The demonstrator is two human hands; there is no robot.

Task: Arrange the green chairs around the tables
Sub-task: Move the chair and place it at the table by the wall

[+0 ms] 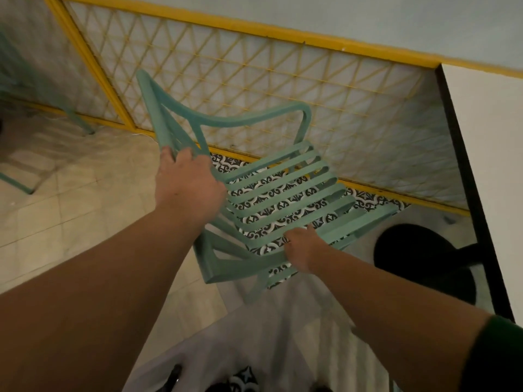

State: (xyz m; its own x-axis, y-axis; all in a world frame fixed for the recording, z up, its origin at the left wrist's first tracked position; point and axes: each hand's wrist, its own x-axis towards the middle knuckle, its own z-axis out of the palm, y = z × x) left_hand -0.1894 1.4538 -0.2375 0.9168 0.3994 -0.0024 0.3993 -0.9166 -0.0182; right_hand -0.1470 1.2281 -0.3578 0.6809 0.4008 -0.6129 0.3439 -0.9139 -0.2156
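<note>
A yellow lattice fence (254, 80) backs the tiled floor (70, 207). I have my left hand (189, 188) clamped on the green chair (283, 193) back, right hand (302, 250) gripping its seat edge, beside the white table (492, 165).

dim warm light, soft motion blur — wide-angle bending at edges

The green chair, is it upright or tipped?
Tipped: the green chair hangs slanted between left hand and right hand.

No legible text, label, brand, number or sign anywhere.
</note>
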